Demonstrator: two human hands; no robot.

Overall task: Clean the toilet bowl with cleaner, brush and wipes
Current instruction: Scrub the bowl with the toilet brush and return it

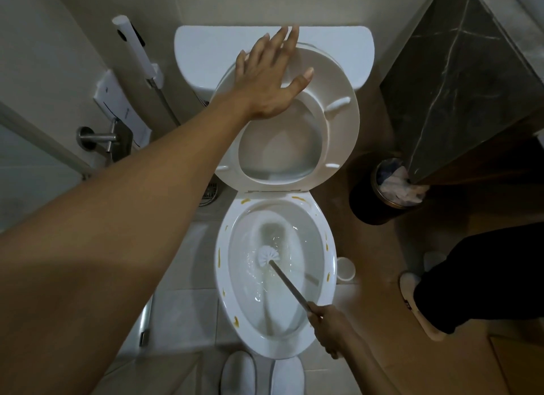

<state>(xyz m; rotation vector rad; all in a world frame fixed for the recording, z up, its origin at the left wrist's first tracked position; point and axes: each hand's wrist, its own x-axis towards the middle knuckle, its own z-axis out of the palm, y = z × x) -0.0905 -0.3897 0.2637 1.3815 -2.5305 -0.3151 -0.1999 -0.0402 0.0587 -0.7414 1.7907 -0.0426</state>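
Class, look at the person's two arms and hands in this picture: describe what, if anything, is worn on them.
Both arms are bare as far as the picture shows: no sleeve covers the left forearm, and none shows at the right wrist. The left hand has no glove, ring, watch or bracelet visible. The right hand is also ungloved, with nothing seen on its wrist, though it lies in dimmer light.

The brush [267,254] had a white bristle head and a dull grey-brown handle, which ran up from the grip of the right hand [331,330]. Around that head the toilet bowl [329,265] was white, its rim dotted with small yellow-orange smears. Beyond the grip, the raised seat [344,123] under the left hand [269,79] was white too, as was the tank [206,50]. Right of the grip stood a black bin [368,206] with a gold rim, beside a dark grey cabinet [459,85] veined in pale lines.
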